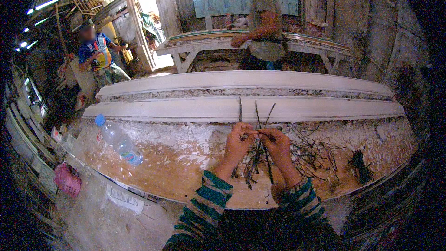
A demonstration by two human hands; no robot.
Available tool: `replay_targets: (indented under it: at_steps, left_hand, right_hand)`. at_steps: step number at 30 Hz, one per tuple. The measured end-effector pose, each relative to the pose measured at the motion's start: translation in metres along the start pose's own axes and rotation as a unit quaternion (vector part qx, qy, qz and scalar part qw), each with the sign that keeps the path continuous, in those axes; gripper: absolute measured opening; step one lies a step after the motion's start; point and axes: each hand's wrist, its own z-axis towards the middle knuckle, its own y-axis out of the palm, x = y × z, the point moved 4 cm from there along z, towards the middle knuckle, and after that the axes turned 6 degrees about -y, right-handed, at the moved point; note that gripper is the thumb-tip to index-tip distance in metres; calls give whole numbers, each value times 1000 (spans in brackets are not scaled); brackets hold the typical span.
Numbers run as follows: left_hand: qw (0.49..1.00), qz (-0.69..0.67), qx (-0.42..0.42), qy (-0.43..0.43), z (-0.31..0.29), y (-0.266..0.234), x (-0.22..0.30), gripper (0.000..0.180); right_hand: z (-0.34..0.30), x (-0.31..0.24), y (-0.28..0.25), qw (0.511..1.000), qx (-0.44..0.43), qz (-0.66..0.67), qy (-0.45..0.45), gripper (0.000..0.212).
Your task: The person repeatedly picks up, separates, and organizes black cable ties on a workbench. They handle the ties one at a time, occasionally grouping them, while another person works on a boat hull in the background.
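Observation:
My left hand [238, 145] and my right hand [276, 145] meet over the workbench, fingertips pinched close together. A thin dark strand [240, 108] rises from behind my left hand. Two more dark strands [269, 115] stand up by my right fingers, and a long dark piece [268, 162] runs down between the hands. Whether these are twigs, strips or wire I cannot tell. Beneath and beside my hands lie several loose dark strands [320, 155] in a tangle. To the right is a tighter dark bundle [360, 166].
Behind the hands, two long white moulded pieces [186, 108] span the wooden workbench [162, 174]. A clear plastic bottle [118, 140] with a blue cap lies at left. A pink basket [68, 179] is beyond the bench edge. Two other people are farther back, one by a white bench [204, 44].

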Motion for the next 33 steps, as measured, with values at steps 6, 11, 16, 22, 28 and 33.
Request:
replay_targets:
  at_steps: [6,11,16,22,28,33]
  left_hand:
    - [996,70,1,-54,-4,1,2,24]
    - [998,44,22,-37,-4,3,7,29]
    - [997,14,-5,-72,-5,4,4,33]
    - [1000,17,-2,8,-4,5,1,28]
    - [998,-8,15,-66,-7,6,-4,13]
    - [996,-8,-8,-83,-3,4,-10,11]
  right_hand:
    - [1,-4,1,997,-3,-55,-51,8]
    - [0,-9,1,994,-15,-77,-73,6]
    - [1,-10,4,991,-19,-87,-103,9]
    - [-1,-6,6,993,-22,-75,-89,9]
    - [-2,11,12,993,-69,81,53,6]
    - [-4,7,13,960,-82,252,90,6]
